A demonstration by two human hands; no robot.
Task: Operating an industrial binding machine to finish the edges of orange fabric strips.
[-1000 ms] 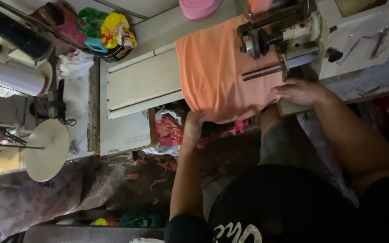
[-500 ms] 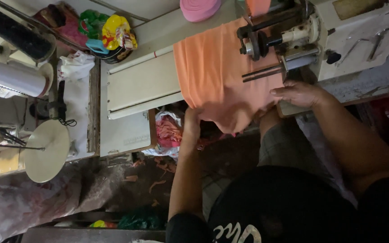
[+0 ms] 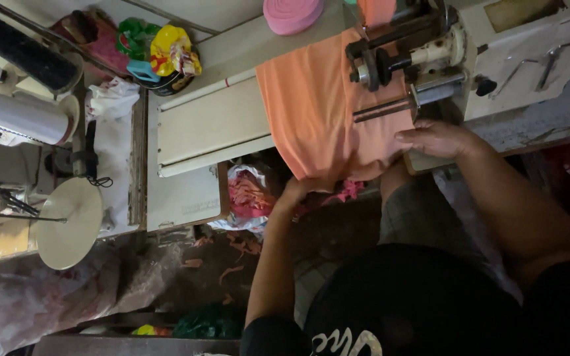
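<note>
Head view: left hand [image 3: 296,191] pinches the orange cloth [image 3: 318,112] edge, right hand [image 3: 433,137] lies flat, open, near the sewing machine [image 3: 456,53]; cloth may slip off the counter [image 3: 206,125]

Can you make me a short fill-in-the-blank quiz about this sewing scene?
1. The cloth spread beside the sewing machine is ____ in colour.
2. The left hand grips the cloth's ____ edge, the one nearest the person.
3. The right hand rests flat just below the ____.
4. The roll of tape at the table's far edge is ____.

Missing words: orange; hanging; sewing machine; pink
</note>
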